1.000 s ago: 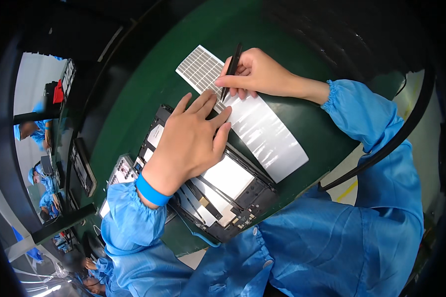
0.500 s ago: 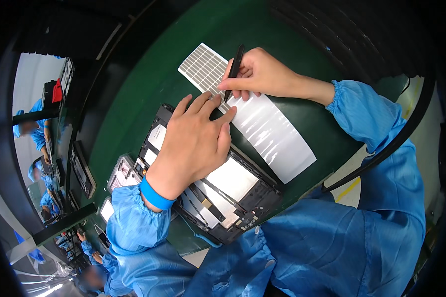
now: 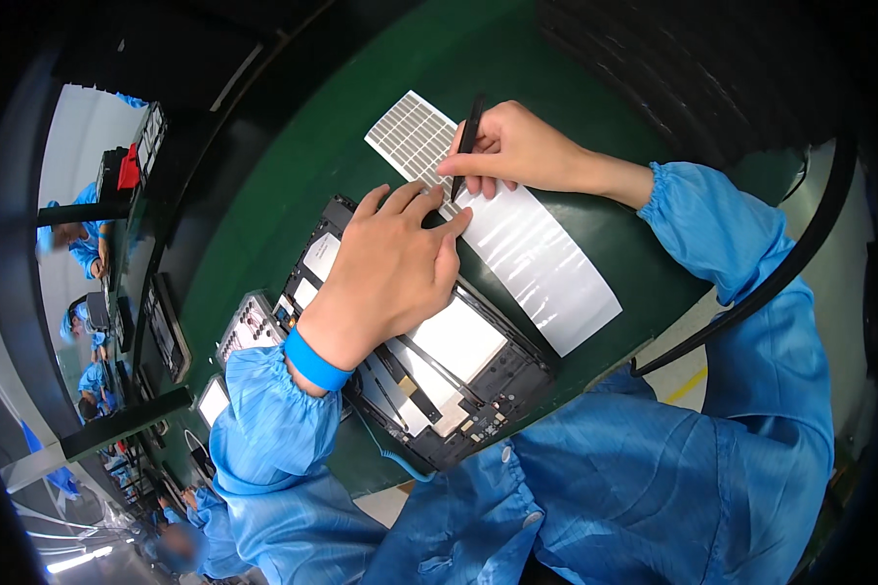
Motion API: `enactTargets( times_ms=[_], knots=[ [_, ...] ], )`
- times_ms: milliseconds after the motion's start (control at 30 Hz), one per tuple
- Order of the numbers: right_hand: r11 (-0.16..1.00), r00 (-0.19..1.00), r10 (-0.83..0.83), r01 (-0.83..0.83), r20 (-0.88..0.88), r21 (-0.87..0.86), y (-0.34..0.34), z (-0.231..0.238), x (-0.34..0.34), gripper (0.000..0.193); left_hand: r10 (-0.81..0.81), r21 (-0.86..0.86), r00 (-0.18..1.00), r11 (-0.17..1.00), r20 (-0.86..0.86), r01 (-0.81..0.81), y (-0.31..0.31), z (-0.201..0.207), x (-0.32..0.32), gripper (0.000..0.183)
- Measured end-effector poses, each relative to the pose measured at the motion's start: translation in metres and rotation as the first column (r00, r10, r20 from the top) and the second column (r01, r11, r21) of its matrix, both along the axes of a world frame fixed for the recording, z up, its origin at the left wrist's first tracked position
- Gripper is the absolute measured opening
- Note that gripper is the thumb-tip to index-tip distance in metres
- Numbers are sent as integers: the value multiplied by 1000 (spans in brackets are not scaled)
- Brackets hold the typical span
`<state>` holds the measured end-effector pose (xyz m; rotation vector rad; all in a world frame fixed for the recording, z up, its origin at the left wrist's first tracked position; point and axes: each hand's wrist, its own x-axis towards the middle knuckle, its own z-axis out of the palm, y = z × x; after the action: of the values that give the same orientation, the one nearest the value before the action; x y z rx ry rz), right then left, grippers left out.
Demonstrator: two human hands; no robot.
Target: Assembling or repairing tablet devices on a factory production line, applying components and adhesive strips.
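Possibly the leftmost trouble is the blue wrist band [image 3: 316,363]: a coiled cord [image 3: 392,462] seems to lead from it beside the uncovered device [image 3: 468,341], and a sideways pull might snag it on the small parts near the worktop's near edge. The left hand [image 3: 395,273], palm down with fingers spread, lies over that device, its fingertips at the label sheet [image 3: 532,249]; whether the palm bears on the device cannot be told, but leaning on it could bend the thin strips inside. The sheet slants from the middle of the green worktop [image 3: 307,146] toward its near edge, so light pressure may let it skid, and a sleeve could brush its loose end. The right hand [image 3: 517,141] pinches a slim black tool [image 3: 469,136] between thumb and fingers, tip down close to the left fingertips; a slip there might prick a finger or crease a label. Counted from the left: one dark-framed device [image 3: 166,330] near the worktop's left edge, one clear tray [image 3: 247,330] with dark dots too small to number, one band, one cord, one uncovered device, one sheet whose grey labels are too many to count surely, one tool, two hands.
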<state>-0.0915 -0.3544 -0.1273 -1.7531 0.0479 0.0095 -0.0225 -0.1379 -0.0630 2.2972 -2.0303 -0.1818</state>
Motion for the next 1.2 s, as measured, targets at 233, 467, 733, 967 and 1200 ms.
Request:
enactTargets(
  times_ms=[233, 467, 733, 967, 1200],
  knots=[
    [999, 998, 6, -9, 63, 51, 2, -7, 3, 23, -53, 132, 998, 990, -18, 55, 6, 10, 6, 46],
    [980, 980, -104, 71, 168, 188, -1, 23, 4, 27, 49, -234, 987, 968, -156, -85, 71, 71, 14, 32],
    [983, 960, 175, -185, 217, 23, 123, 72, 67, 34, 437, -467, 839, 697, -326, -544, 170, 27, 5, 32],
    [978, 973, 205, -200, 108, -51, 147, 57, 85, 39, 461, -489, 834, 676, -303, -551, 173, 9, -13, 40],
    [977, 974, 200, -190, 106, -95, 150, 58, 80, 36, 430, -462, 884, 756, -184, -464, 174, 7, -12, 30]
  ],
)
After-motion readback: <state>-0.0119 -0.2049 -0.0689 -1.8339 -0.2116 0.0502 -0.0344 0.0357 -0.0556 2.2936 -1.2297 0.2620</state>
